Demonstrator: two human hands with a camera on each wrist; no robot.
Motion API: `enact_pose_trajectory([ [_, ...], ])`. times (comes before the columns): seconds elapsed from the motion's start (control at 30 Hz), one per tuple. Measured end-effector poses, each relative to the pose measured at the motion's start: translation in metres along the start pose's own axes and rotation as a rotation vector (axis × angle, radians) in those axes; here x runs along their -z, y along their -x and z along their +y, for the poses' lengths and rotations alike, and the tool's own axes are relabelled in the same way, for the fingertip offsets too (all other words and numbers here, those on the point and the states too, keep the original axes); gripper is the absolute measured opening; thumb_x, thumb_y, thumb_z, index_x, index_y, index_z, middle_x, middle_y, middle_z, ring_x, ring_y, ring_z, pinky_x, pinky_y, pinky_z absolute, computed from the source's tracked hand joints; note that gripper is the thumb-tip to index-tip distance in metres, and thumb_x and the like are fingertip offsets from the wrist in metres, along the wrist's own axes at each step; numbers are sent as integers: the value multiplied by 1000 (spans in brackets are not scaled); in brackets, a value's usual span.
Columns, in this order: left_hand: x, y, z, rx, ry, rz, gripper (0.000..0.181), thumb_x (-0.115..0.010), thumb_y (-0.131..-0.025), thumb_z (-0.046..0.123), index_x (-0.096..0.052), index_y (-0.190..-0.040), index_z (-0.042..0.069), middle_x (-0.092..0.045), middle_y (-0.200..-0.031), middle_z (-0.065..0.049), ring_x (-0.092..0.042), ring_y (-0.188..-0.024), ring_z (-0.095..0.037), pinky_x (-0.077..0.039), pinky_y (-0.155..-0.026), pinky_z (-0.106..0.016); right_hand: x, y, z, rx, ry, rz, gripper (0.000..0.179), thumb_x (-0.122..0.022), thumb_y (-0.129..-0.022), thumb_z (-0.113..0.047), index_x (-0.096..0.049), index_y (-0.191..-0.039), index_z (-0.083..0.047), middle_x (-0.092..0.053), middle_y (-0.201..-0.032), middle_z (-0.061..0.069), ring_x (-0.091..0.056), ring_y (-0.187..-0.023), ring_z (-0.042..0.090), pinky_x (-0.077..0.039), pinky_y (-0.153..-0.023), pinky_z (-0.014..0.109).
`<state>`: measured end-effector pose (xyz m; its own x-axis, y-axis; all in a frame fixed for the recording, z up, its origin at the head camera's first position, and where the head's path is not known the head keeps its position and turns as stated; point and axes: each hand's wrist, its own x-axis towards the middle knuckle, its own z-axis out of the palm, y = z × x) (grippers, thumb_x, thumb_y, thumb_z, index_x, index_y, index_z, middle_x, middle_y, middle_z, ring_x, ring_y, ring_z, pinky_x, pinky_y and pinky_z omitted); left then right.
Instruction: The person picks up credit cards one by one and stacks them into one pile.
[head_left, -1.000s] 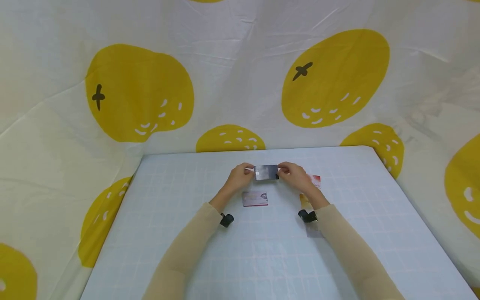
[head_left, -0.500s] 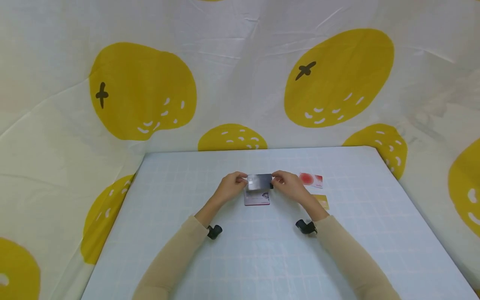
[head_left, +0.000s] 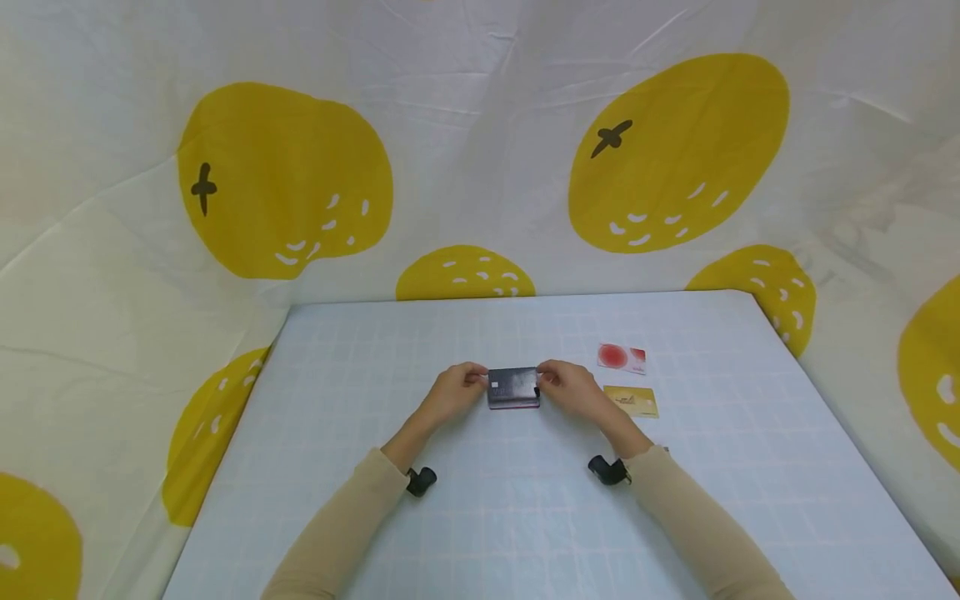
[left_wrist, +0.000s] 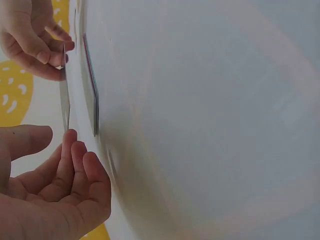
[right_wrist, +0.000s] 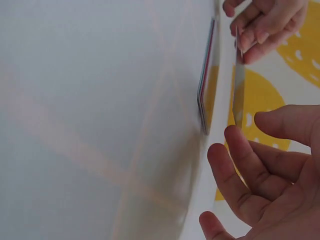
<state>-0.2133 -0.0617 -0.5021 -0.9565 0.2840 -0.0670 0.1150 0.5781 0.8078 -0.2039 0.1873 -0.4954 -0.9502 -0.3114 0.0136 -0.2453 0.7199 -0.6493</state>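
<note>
With my left hand and right hand I grip a dark card just above the card stack, toward the tabletop's far edge; my right wrist overlaps the gold card, a red-white card beyond.

From my seat at the feeds, I am reading the dark card as smooth, glossy plastic, its face catching pale glare, and the stack of cards as slick plastic too, its face mirroring yellow. At right, the red-and-white card and the nearer gold card are looking smooth and plastic. I am seeing the table cover giving off a faint satin sheen, the far backdrop showing creased, softly shining fabric, and the left sleeve looking like matt cloth.
</note>
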Motion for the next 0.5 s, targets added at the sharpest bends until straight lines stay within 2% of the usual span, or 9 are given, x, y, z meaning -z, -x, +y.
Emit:
enact_pose_trajectory([
  [0.27,-4,0,-10,5,5,-13,24,-61,-97,15,-69,-116,2,-71,-101,-4,-66,-97,-19,-52,-88,-39,-7,0,0,-50,-16,-48,31,-63,-96,-15,-66,-122,3,-69,-104,10,-63,-93,23,-53,-83,43],
  [0.5,-7,0,-13,32,-10,-24,25,-61,-98,16,-69,-117,3,-71,-102,-5,-66,-97,-19,-52,-87,-39,-9,-1,0,-80,-13,-67,32,-62,-97,-14,-64,-124,2,-69,-106,10,-62,-92,22,-53,-84,43],
])
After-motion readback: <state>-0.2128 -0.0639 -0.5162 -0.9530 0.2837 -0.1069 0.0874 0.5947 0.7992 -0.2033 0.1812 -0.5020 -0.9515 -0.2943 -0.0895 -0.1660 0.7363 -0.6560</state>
